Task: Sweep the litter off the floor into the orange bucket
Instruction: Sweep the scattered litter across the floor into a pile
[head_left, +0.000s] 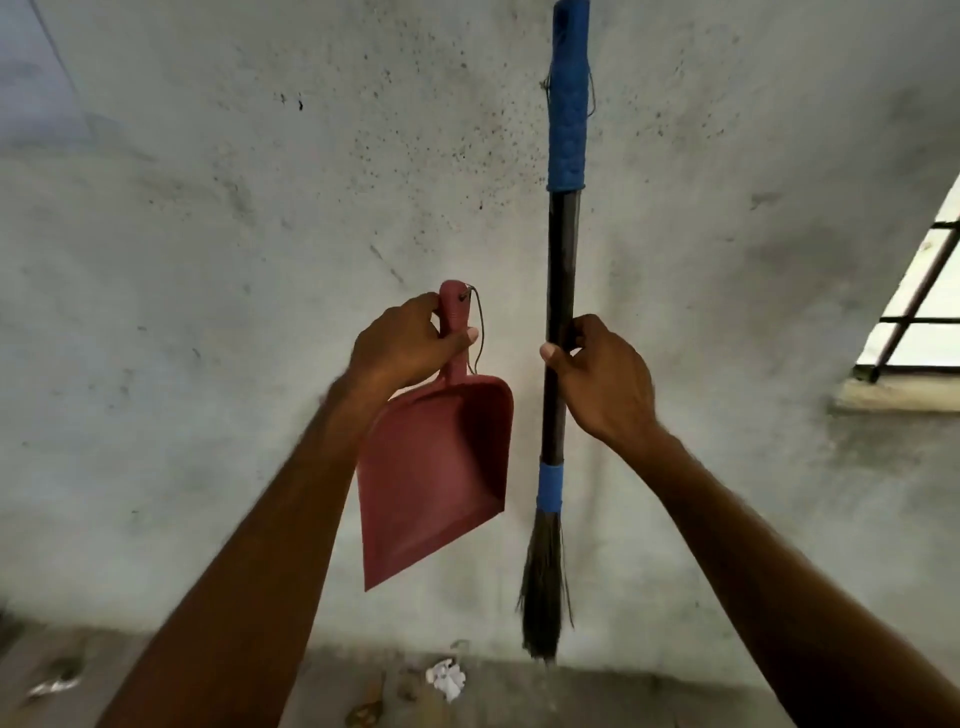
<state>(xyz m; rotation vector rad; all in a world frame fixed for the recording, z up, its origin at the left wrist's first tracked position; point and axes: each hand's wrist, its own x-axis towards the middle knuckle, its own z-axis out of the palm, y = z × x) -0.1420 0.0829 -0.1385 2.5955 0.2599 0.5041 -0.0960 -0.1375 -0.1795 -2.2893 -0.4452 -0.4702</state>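
Observation:
My left hand (402, 345) grips the handle of a dull red dustpan (434, 473), which hangs pan-down against the wall. A thin cord loop dangles from the handle's top. My right hand (597, 376) grips the black shaft of a broom (561, 249) that stands upright against the wall. The broom has a blue grip at the top, a blue band lower down, and dark bristles (543, 597) pointing at the floor. A crumpled white paper (445, 678) lies on the floor below, with dry leaves (366, 709) beside it. The orange bucket is not in view.
A stained, speckled grey wall (260, 260) fills the view right in front of me. At the right edge is a barred window (914, 306) with a stone sill. More litter (52, 678) lies on the floor at the lower left.

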